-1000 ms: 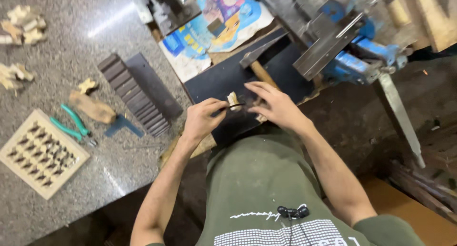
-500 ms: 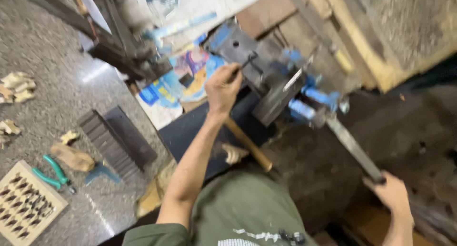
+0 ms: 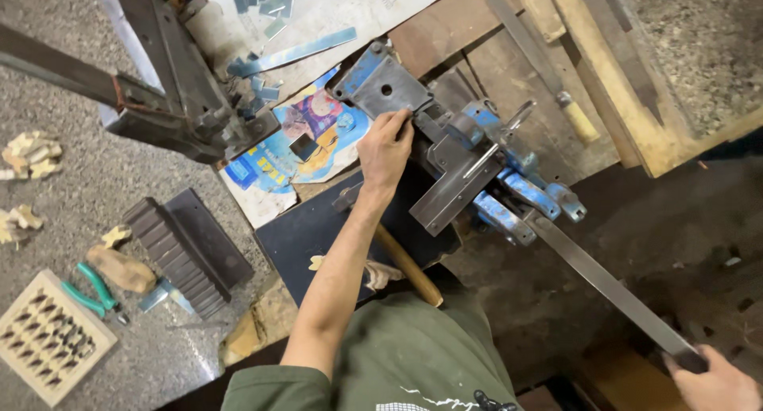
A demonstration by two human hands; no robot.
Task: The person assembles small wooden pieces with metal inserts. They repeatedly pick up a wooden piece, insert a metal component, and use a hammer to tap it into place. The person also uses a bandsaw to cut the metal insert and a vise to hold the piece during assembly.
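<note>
My left hand pinches something, maybe a strip, at the blue shear; right hand grips the lever, lower right. Fingers could get cut if they creep in.

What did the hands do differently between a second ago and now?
Both hands left the small piece they held over the dark board. The left hand reached up onto the blue machine; the right hand swung out and gripped its long lever. The green pliers stayed put.
</note>
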